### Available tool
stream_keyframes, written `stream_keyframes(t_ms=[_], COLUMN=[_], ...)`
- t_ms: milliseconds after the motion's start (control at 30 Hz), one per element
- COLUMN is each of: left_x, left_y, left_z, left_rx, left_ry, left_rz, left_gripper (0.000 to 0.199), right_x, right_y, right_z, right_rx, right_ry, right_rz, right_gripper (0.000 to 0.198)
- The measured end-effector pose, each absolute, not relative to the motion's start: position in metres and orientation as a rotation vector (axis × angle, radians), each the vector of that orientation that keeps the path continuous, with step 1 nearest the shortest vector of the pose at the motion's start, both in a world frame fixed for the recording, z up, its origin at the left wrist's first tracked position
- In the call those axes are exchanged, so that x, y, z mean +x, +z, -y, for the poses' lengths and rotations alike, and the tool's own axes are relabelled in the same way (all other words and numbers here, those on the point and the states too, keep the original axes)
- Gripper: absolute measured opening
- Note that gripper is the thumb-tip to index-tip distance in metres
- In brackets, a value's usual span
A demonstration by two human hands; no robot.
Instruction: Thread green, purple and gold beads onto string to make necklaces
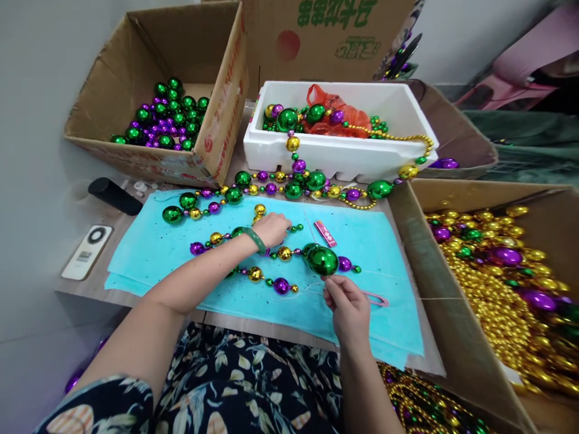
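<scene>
My left hand [271,230] reaches over the blue cloth [149,253], fingers curled down beside small green beads [297,228]. What its fingertips hold is hidden. My right hand [349,307] pinches the lower edge of a large shiny green bead [324,261] between thumb and finger. That bead is in line with a gold bead [284,253] on its left and a purple bead [344,264] on its right. Nearer me, a short bead row ends with a purple bead [281,286]. Thin clear thread and a pink needle-like tool [377,299] lie by my right hand.
A finished-looking bead garland [270,188] runs along the cloth's back edge and into a white foam box [335,150]. Cardboard boxes of beads stand at left [149,158] and right [452,295]. A white device [87,252], black cylinder [114,196] and small pink packet [325,234] lie around.
</scene>
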State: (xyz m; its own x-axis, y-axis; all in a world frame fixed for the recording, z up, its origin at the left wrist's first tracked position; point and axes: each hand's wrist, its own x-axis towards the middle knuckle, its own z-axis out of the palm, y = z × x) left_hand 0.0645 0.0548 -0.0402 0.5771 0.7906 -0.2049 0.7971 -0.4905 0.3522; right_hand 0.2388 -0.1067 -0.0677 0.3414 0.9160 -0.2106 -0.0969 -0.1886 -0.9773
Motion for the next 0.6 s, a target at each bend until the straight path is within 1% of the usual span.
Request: stream_keyframes(t_ms=[200, 267, 333, 400, 467, 533, 600], left_x=[0.068, 0.068, 0.067, 0.064, 0.059, 0.053, 0.048], left_y=[-0.046, -0.043, -0.037, -0.027, -0.018, -0.011, -0.007], left_z=[-0.040, -0.040, -0.043, -0.046, -0.049, -0.049, -0.047], left_rx=[2.384, 2.370, 2.283, 1.926, 1.364, 0.923, 0.718], left_ry=[-0.094, -0.066, 0.078, 0.374, 0.657, 0.788, 0.834], left_rz=[-1.270, -1.274, -1.306, -1.319, -1.208, -1.030, -0.911], left_gripper=[0.015, 0.016, 0.018, 0.019, 0.017, 0.013, 0.010], right_x=[0.239, 0.239, 0.239, 0.239, 0.239, 0.237, 0.234], right_y=[-0.073, -0.072, -0.070, -0.067, -0.065, -0.064, -0.063], right_z=[0.111, 0.111, 0.110, 0.110, 0.111, 0.111, 0.111], right_rx=[-1.463, -1.462, -1.455, -1.446, -1.437, -1.432, -1.432], right_ry=[1.140, 1.135, 1.134, 1.149, 1.172, 1.186, 1.190], right_rz=[0.788, 0.788, 0.800, 0.820, 0.843, 0.861, 0.871], right_gripper=[0.024, 0.024, 0.024, 0.024, 0.024, 0.024, 0.024])
